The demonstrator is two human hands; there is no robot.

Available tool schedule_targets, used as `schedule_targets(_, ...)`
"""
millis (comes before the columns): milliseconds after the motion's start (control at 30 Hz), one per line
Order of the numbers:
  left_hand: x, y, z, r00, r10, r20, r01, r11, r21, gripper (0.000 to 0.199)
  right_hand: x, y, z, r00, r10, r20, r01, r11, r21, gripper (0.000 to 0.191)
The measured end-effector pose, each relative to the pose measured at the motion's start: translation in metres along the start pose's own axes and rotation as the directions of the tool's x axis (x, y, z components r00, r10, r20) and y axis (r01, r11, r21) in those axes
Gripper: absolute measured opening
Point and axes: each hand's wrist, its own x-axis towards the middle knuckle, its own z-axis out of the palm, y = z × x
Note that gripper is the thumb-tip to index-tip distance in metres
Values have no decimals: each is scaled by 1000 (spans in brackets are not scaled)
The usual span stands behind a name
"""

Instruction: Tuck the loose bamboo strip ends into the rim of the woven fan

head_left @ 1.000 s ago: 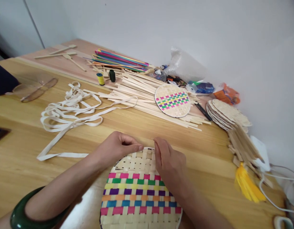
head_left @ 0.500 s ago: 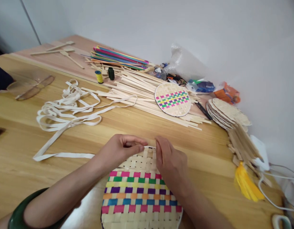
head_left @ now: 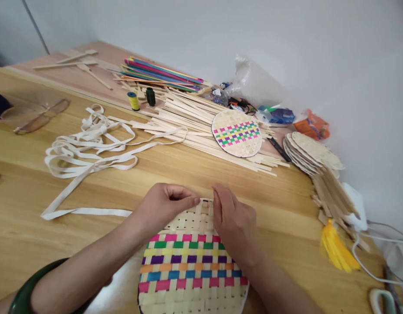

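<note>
A woven bamboo fan panel [head_left: 188, 264] with colored rows lies in front of me, its lower end cut off by the frame. White edging runs along its rim. My left hand [head_left: 170, 201] pinches the top edge, thumb against fingers. Just right of it, my right hand [head_left: 232, 216] grips the same edge with fingers closed. Between the two, a short piece of white-edged rim shows. A white fabric tape [head_left: 99, 211] leads from behind my left forearm to a loose heap on the table's left.
Behind lie bamboo strips [head_left: 184, 120], a finished round panel [head_left: 237, 133], a yellow thread spool [head_left: 133, 101] and dyed strips [head_left: 162, 74]. Stacked fans [head_left: 314, 152] with a yellow tassel [head_left: 338, 248] stand right, near white cables and scissors handles [head_left: 382, 301]. Glasses [head_left: 41, 115] rest at left.
The left fingers have closed nearer together on the rim. My right hand keeps its hold. The view has shifted slightly, and the panel stays in about the same place.
</note>
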Motion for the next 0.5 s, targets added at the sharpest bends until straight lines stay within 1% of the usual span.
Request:
schedule_targets(200,-2,0,-1,997,-52,51,55,997,-58,19,0,0,-1,1000,2,-3,-2,1000,-1,18)
schedule_targets(300,-4,4,-1,994,-97,41,99,994,-47,18,-1,0,1,1000,5,-7,-5,1000,8,18)
schedule_targets(367,-6,9,-1,992,-126,29,127,991,-31,18,-1,-1,1,999,36,-6,-36,997,63,18)
schedule_targets(400,-6,11,-2,991,-134,26,135,991,-23,18,0,0,0,996,89,13,-90,988,129,18)
schedule_targets(433,-6,13,-2,990,-140,25,140,990,-16,18,1,1,-2,984,171,54,-179,957,230,17)
schedule_targets(467,-6,14,-3,989,-144,26,144,990,-11,19,3,4,-4,954,270,127,-298,883,362,15)
schedule_targets(500,-6,15,-4,989,-146,28,147,989,-12,19,6,8,-7,901,364,235,-433,752,498,13)
